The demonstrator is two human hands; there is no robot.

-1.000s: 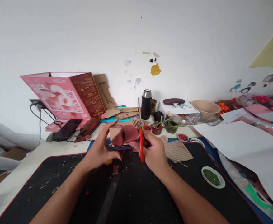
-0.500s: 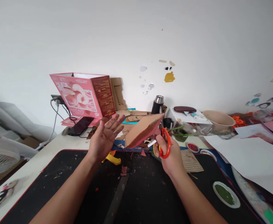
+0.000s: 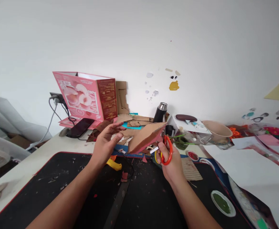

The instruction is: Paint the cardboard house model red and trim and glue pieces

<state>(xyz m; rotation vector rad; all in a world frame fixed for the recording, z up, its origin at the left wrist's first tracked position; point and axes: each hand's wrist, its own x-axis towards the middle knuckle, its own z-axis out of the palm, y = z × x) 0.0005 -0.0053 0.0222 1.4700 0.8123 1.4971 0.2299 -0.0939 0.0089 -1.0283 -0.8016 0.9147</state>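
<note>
My right hand (image 3: 173,163) grips a pair of scissors (image 3: 170,150) by the red-orange and yellow handles. A short white strip (image 3: 154,149) shows beside its thumb. Just beyond these fingers, a folded cardboard piece (image 3: 146,137) is held up at a tilt, brown on top and pink along its lower side. Whether the fingers or the blades hold it, I cannot tell. To the left of the cardboard, my left hand (image 3: 104,144) is raised with fingers spread and nothing in it. Beneath it lies a yellow-handled tool (image 3: 114,163) on the black mat (image 3: 151,197).
A pink box (image 3: 84,95) and a phone (image 3: 79,128) occupy the back left. Behind the cardboard stands a black flask (image 3: 160,112). At right are corrugated cardboard (image 3: 191,169), a dish of green paint (image 3: 222,203), red paint (image 3: 192,155) and a beige bowl (image 3: 217,128). A metal ruler (image 3: 117,203) crosses the mat.
My left hand has turned from palm-up to a more sideways pose, its fingers pointing toward the cardboard. The camera view has shifted slightly. My right hand keeps the scissors.
</note>
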